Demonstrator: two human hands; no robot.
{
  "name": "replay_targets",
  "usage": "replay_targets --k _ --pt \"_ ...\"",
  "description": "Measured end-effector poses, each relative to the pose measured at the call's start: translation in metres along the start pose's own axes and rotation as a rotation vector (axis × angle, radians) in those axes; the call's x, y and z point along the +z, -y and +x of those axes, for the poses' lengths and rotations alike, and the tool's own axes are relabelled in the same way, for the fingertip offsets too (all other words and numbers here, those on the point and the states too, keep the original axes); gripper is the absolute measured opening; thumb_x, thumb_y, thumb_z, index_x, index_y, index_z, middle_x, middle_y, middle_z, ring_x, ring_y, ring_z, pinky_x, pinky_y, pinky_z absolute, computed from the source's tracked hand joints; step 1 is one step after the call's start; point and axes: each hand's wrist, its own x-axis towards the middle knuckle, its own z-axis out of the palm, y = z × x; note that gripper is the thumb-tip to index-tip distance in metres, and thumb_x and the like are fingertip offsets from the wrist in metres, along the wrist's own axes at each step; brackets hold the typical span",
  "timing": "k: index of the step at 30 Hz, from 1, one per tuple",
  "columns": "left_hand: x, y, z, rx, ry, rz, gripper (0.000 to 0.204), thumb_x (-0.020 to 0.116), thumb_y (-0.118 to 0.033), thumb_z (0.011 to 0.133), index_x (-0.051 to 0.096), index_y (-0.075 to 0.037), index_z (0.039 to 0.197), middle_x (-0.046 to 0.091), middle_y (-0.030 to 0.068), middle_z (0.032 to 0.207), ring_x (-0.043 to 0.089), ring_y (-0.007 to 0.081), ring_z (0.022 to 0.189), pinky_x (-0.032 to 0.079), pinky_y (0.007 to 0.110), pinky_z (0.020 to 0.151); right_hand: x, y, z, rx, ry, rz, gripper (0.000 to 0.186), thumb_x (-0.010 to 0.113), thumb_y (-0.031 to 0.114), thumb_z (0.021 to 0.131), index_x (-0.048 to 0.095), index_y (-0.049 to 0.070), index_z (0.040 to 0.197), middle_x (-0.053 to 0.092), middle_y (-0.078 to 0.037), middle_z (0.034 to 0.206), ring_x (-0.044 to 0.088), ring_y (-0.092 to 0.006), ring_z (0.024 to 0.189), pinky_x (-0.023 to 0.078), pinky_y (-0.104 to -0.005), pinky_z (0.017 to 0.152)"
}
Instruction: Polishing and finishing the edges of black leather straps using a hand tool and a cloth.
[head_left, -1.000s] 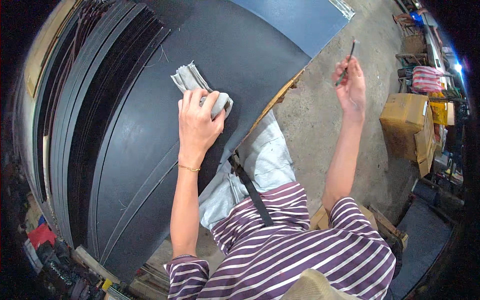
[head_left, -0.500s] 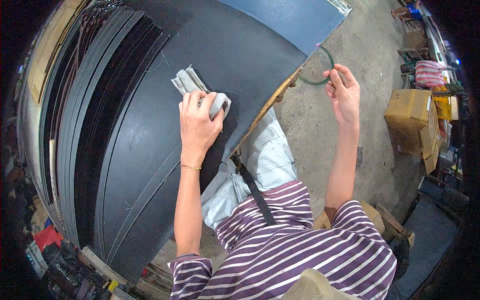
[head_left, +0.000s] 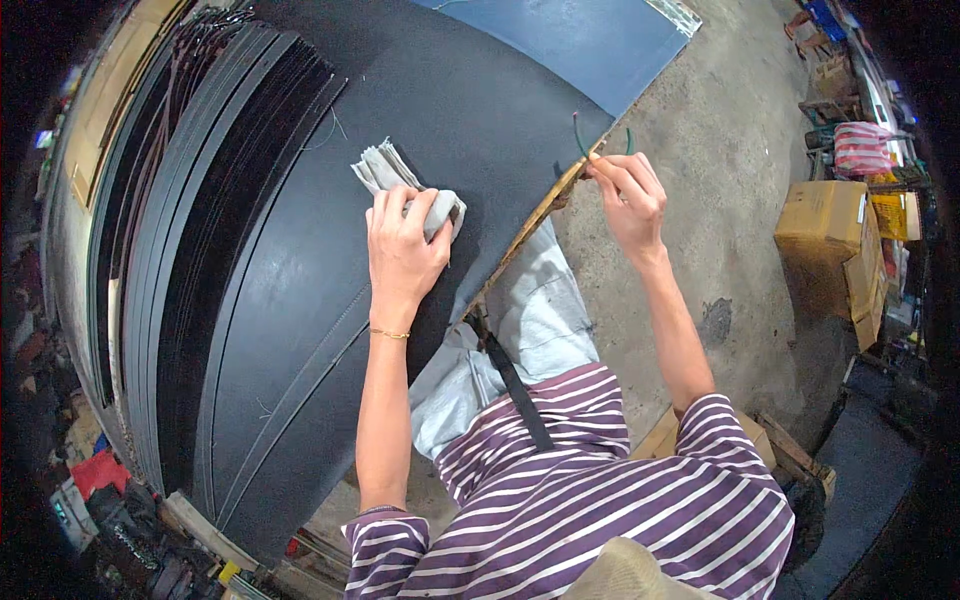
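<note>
My left hand (head_left: 405,240) is closed around a folded bundle of grey fabric strips (head_left: 380,166), resting on the dark tabletop (head_left: 480,110). The bundle's layered ends fan out beyond my fingers on the far side, and a rounded fold shows by my thumb. Over the table's worn right edge, my right hand (head_left: 632,205) pinches a thin green cord (head_left: 578,138). Its two ends curve upward on either side of my fingertips, apart from the bundle. The middle of the cord is partly hidden by the fingers.
Long black straps (head_left: 190,250) lie in curved rows along the table's left. A narrow strip (head_left: 290,395) angles across its near part. A blue panel (head_left: 590,45) adjoins the far right. Cardboard boxes (head_left: 820,220) stand on the concrete floor (head_left: 700,170) to the right.
My right hand has moved left toward the table edge with the green cord, which now bends upward in a U. My left hand keeps its grip on the bundle, nearly still.
</note>
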Motion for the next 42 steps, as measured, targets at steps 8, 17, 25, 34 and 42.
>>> replay_targets --k 8,17,25,34,42 --pt "0.003 -0.002 0.004 0.018 -0.002 0.001 0.029 0.07 -0.008 0.072 0.064 -0.001 0.1 0.058 0.0126 0.096 0.055 0.031 0.094 0.043 0.041 0.085 -0.011 0.012 0.005 0.013 0.004 0.0 0.019 0.072 -0.003 0.074 0.071 0.003 0.092 0.066 -0.007 0.082 0.06 -0.022 0.07 0.051 -0.0304 0.063" --pt "-0.002 -0.045 0.002 0.139 -0.09 0.018 0.034 0.073 -0.008 0.066 0.06 -0.003 0.097 0.057 0.0134 0.088 0.056 0.0317 0.086 0.044 0.043 0.077 -0.098 0.07 -0.12 1.098 -0.227 0.301 0.024 0.073 0.008 0.084 0.056 0.002 0.1 0.064 -0.001 0.082 0.055 -0.006 0.072 0.045 -0.022 0.063" --pt "0.042 -0.185 -0.036 -0.537 0.244 -0.944 0.029 0.062 -0.025 0.092 0.064 0.004 0.088 0.064 0.0083 0.075 0.058 0.0139 0.07 0.046 0.031 0.064 -0.066 0.101 -0.064 0.727 -0.364 0.364 0.031 0.077 0.0 0.077 0.049 0.003 0.091 0.069 -0.007 0.078 0.055 -0.0049 0.058 0.044 -0.0213 0.049" --pt "0.058 -0.173 -0.045 -0.656 0.381 -1.333 0.024 0.051 -0.021 0.097 0.062 -0.002 0.088 0.057 -0.0027 0.077 0.048 0.0045 0.069 0.039 0.024 0.057 -0.058 0.103 -0.058 0.763 -0.421 0.48 0.029 0.076 0.0 0.078 0.052 0.003 0.094 0.069 -0.007 0.079 0.058 -0.005 0.061 0.046 -0.0206 0.052" --pt "0.033 -0.151 -0.056 -0.61 0.21 -0.866 0.019 0.056 -0.016 0.089 0.058 0.003 0.087 0.058 0.0084 0.068 0.052 0.0131 0.066 0.044 0.032 0.063 -0.059 0.067 -0.031 0.91 -0.435 0.619 0.014 0.067 0.001 0.088 0.063 -0.002 0.1 0.07 -0.008 0.084 0.061 -0.0066 0.066 0.048 -0.0206 0.057"
